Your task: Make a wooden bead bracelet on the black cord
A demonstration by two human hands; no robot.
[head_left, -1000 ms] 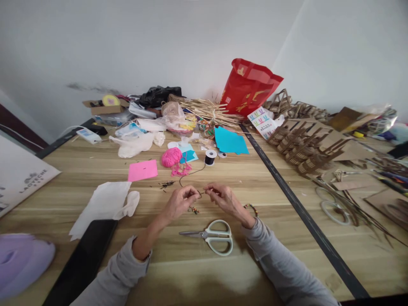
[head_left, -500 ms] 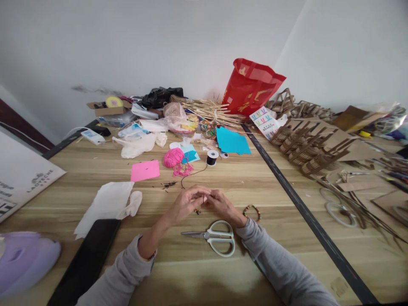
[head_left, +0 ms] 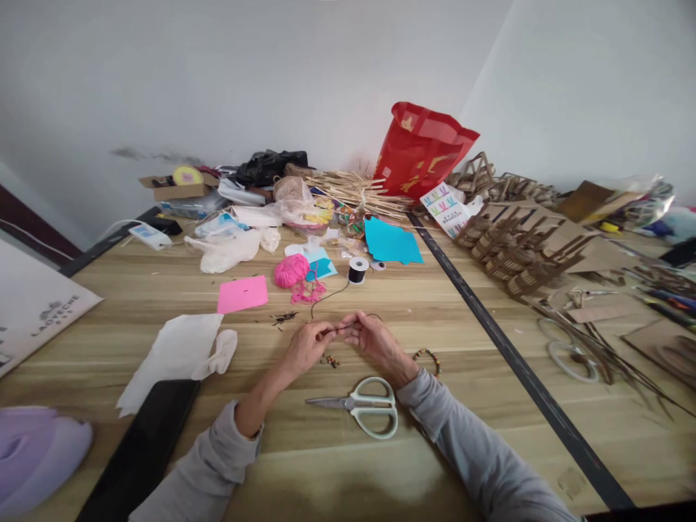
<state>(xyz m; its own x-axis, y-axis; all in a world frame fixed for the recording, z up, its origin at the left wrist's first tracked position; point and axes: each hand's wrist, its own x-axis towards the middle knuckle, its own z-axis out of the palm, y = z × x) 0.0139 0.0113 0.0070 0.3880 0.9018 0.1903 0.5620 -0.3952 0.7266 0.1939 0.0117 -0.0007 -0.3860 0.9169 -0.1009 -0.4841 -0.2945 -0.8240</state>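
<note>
Clutter is spread over a wooden table point(head_left: 489, 449). At far left a lilac object point(head_left: 38, 453) is seen at the table's near edge, with a black slab point(head_left: 138, 453) beside it and white tissue paper point(head_left: 174, 351) just beyond. Farther back a pink paper square point(head_left: 243, 293) lies flat, and a pink yarn ball point(head_left: 292, 270) sits to its right. The left hand point(head_left: 307, 346) is held low over the table centre, fingers pinched together on a thin black cord point(head_left: 330, 296); whether the tips close fully is hard to tell, as the view is small there. A few loose beads point(head_left: 330, 360) lie just below that hand. The right hand point(head_left: 375, 339) is held close beside the left, fingertips closed on the same cord, so the cord is stretched between both hands. From there the cord runs back to a black spool point(head_left: 357, 270) standing near a blue paper sheet point(head_left: 391, 243). Scissors point(head_left: 364, 406) with pale handles lie near the wrists. A bead bracelet point(head_left: 428, 357) lies touching the right sleeve. A red bag point(head_left: 421, 152) stands at the back, and cardboard pieces point(head_left: 522, 250) are piled at right.
</note>
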